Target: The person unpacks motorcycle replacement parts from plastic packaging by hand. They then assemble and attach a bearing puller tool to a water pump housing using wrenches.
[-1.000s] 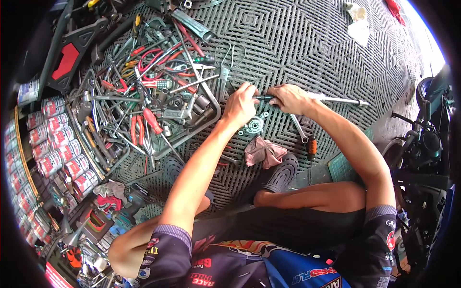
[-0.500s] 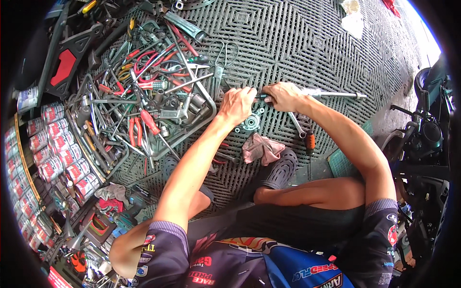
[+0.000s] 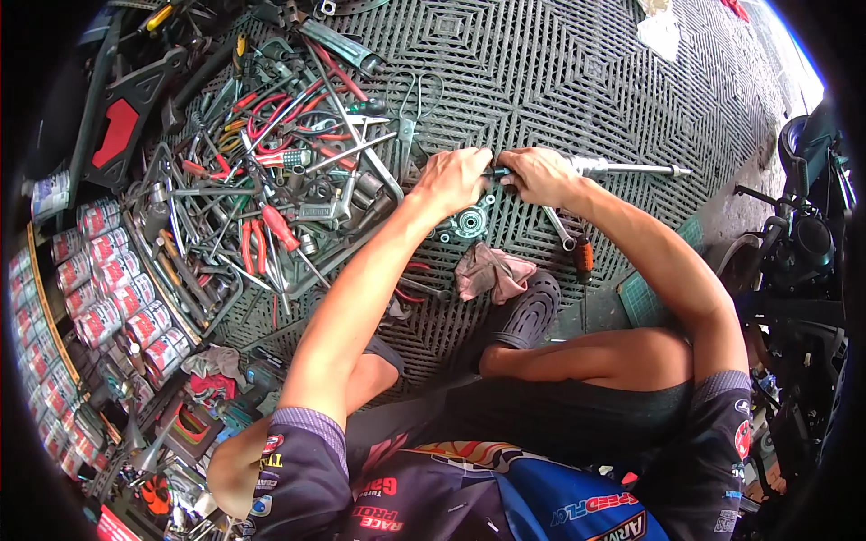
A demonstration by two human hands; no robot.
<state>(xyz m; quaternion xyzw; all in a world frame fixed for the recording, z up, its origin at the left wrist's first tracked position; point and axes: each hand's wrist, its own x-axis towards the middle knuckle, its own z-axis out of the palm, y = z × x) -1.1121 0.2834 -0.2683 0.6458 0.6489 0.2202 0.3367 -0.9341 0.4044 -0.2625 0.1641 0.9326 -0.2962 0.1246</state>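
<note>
My left hand [image 3: 457,180] is closed, knuckles up, around one end of a long metal rod [image 3: 636,169]. My right hand [image 3: 539,177] wraps around the same piece close by. A short dark length [image 3: 500,171] shows between the hands. To the right of my right hand the rod has a thicker silver section, then a thin shaft with a nut-like end. Fingers hide most of the gripped part. Just below the hands, a round silver metal part [image 3: 469,223] with a central bore lies on the mat. A pink rag [image 3: 492,273] lies nearer my shoe.
A tray heaped with pliers, screwdrivers and sockets [image 3: 289,180] is at left. Scissors [image 3: 410,122] lie beyond my left hand. A wrench [image 3: 559,230] and orange-handled screwdriver [image 3: 584,260] lie below my right forearm. Several cans [image 3: 113,288] stand far left; motorcycle parts [image 3: 803,243] at right.
Both hands have shifted slightly and keep their hold on the rod. The thicker silver section, blurred before, now shows more sharply.
</note>
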